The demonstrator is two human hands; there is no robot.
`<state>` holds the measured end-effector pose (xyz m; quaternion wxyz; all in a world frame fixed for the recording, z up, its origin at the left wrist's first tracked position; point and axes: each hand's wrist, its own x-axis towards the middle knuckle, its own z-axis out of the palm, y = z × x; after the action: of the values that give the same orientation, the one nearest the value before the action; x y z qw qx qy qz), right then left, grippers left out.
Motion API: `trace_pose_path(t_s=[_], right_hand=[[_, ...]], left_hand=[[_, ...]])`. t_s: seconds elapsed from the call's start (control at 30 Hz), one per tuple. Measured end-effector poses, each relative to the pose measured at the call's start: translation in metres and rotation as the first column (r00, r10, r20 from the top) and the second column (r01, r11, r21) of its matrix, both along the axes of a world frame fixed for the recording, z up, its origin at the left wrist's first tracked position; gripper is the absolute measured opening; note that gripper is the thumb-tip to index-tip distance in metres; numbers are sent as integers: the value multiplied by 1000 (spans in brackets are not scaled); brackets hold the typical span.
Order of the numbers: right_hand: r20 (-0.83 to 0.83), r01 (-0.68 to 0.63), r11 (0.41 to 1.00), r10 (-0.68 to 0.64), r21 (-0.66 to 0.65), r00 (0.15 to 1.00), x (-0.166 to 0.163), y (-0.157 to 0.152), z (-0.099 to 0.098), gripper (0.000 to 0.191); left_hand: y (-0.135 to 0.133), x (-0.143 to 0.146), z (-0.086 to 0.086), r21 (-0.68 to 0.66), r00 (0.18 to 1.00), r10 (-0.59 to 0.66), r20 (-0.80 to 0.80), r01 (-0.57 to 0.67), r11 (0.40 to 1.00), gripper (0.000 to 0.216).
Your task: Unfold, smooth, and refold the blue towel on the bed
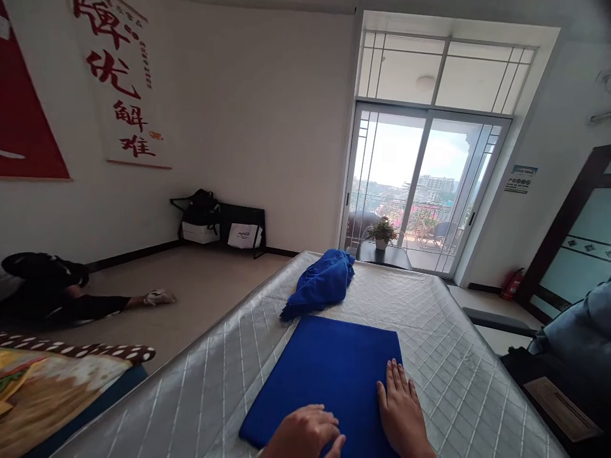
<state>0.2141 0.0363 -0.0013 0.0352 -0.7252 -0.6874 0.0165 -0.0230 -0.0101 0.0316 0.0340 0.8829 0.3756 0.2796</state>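
A blue cloth (344,362), folded into a flat rectangle, lies on the silver quilted table cover (429,318) in front of me. My right hand (401,407) rests flat along its right edge, fingers stretched out. Over the near part of the cloth is my left hand (305,434), its fingers loosely bent and the thumb apart; I see nothing in it, though the lower part of the hand is cut off by the frame. Just beyond the folded cloth sits a crumpled blue cloth (322,284), heaped near the far left edge of the table.
A potted plant (382,234) stands on a black chair (384,256) past the table's far end. On the floor at left is a person (62,289), near a patterned blanket (62,388). A black bag (563,394) stands at right. Sliding glass doors (424,184) are at the back.
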Motion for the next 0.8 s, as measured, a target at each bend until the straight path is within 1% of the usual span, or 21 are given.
trace_pose_path(t_s=[0.03, 0.07, 0.13, 0.17, 0.23, 0.33, 0.4, 0.5, 0.57, 0.67, 0.8], right_hand=[[14, -17, 1000, 17, -2, 1000, 0, 0, 1, 62], [29, -37, 999, 37, -8, 999, 1, -1, 1, 61], [52, -63, 998, 65, -25, 997, 2, -2, 2, 60], [55, -66, 997, 67, -31, 996, 3, -3, 2, 60], [49, -62, 998, 64, -31, 997, 4, -4, 2, 60], [26, -76, 997, 76, -16, 997, 3, -4, 3, 57], [21, -73, 997, 73, -11, 997, 2, -4, 3, 57], [18, -21, 1000, 21, -4, 1000, 0, -2, 5, 61], [13, -1, 1000, 1, -4, 1000, 0, -2, 5, 62], [-7, 14, 1000, -14, -9, 1000, 0, -2, 4, 63], [-29, -12, 1000, 13, 4, 999, 2, -1, -2, 63]], left_hand=[[7, 17, 7, -62, 999, -48, -13, 47, 997, 22], [14, 33, 12, -107, 995, -90, -30, 87, 990, 27], [30, 59, 17, -169, 987, -149, -58, 137, 976, 46], [37, 69, 17, -192, 983, -171, -71, 154, 969, 53], [49, 82, 11, -234, 980, -178, -90, 153, 960, 59], [62, 86, -6, -272, 982, -138, -128, 99, 957, 64], [66, 79, -17, -268, 980, -118, -158, 72, 961, 66], [72, 56, -31, -236, 979, -64, -193, 17, 971, 68], [78, 34, -39, -213, 978, -3, -208, -43, 976, 68], [87, -7, -49, -177, 969, 97, -227, -139, 974, 68], [95, -59, -56, -169, 935, 250, -254, -297, 940, 72]])
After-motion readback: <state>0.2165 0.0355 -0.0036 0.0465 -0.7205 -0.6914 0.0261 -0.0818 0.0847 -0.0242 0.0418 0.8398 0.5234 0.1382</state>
